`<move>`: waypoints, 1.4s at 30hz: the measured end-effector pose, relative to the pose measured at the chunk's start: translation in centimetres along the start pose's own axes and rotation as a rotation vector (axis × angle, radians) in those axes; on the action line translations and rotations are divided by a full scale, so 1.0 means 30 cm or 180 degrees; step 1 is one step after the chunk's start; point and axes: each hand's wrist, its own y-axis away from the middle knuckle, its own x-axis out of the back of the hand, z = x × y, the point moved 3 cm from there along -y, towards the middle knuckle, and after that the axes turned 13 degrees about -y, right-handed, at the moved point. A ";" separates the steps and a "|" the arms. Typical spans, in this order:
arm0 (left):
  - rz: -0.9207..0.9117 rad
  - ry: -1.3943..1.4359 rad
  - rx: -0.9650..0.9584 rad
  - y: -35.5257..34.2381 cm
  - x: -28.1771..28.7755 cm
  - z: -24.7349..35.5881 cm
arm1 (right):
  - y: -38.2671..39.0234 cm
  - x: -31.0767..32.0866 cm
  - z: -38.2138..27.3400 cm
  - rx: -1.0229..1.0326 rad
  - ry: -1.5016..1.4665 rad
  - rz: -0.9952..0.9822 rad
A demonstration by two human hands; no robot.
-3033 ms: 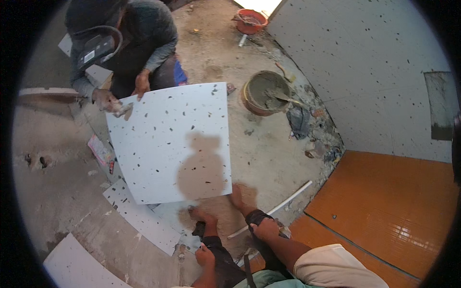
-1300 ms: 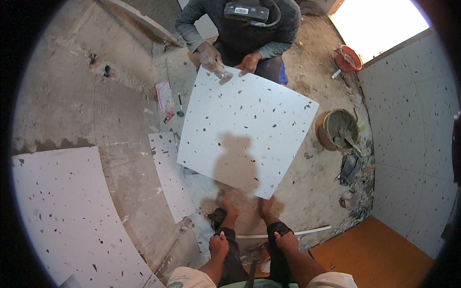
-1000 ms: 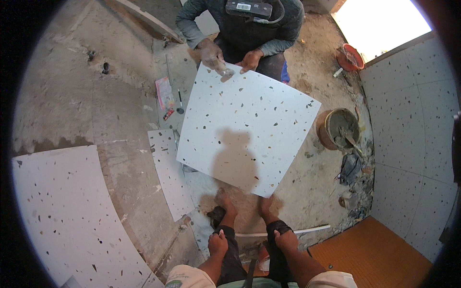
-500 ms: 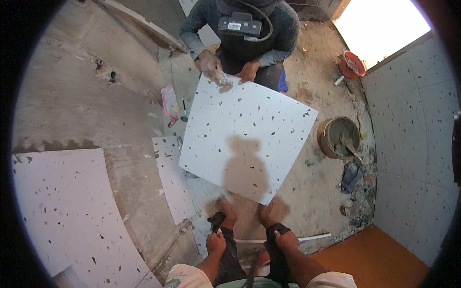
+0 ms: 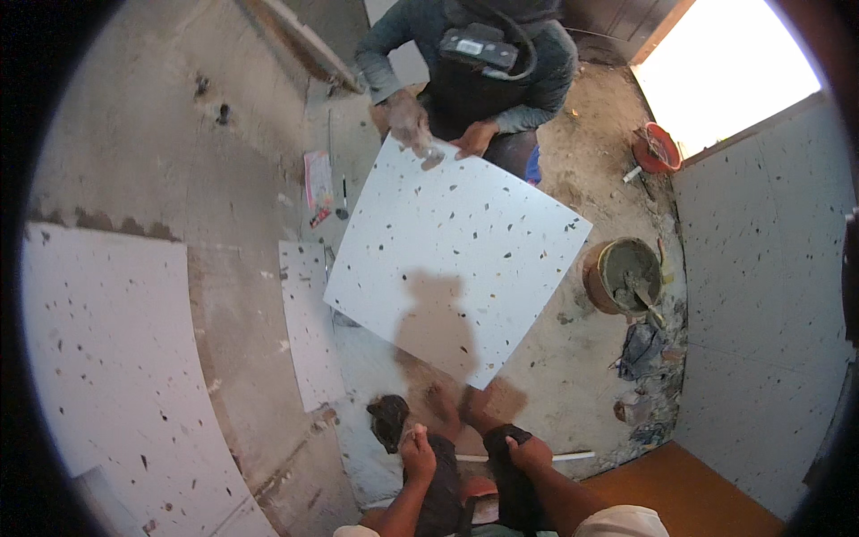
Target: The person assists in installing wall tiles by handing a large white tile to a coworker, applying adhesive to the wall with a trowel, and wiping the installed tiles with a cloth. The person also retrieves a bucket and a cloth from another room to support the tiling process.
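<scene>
My left hand [image 5: 418,454] is raised beside my left trouser leg [image 5: 435,490], fingers curled; what they hold is unclear. My right hand [image 5: 531,455] grips my right trouser leg [image 5: 503,483] at the knee. Beyond my bare feet [image 5: 472,414], a large speckled white tile [image 5: 456,233] lies at an angle, my shadow on it. A co-worker [image 5: 474,80] crouches at its far edge, one hand [image 5: 412,125] working at the corner with a small object I cannot make out, the other hand [image 5: 474,140] on the edge. A dark crumpled thing [image 5: 387,421] lies by my left foot.
Speckled tiles [image 5: 116,349] and a tile strip [image 5: 304,349] lie left. A bucket of grey mortar [image 5: 622,277] with a trowel, dark rags [image 5: 640,349] and rubble are right, along a tiled wall [image 5: 761,295]. An orange bucket [image 5: 655,148] stands by the bright doorway [image 5: 725,72].
My view has shifted. My left hand has risen from the knee; my right hand stays there. The co-worker's hand keeps working at the tile's corner.
</scene>
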 end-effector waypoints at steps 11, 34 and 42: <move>-0.0121 0.0905 0.0540 -0.075 -0.115 0.013 | -0.079 0.124 0.019 0.0524 -0.0322 0.0642; 0.1806 0.2746 -0.0794 -1.239 -0.149 0.241 | -0.536 0.206 -0.645 0.5150 -0.0702 0.0472; 0.1228 0.3062 -0.1229 -1.369 -0.097 0.371 | -0.557 0.288 -0.622 0.5604 -0.1233 0.0963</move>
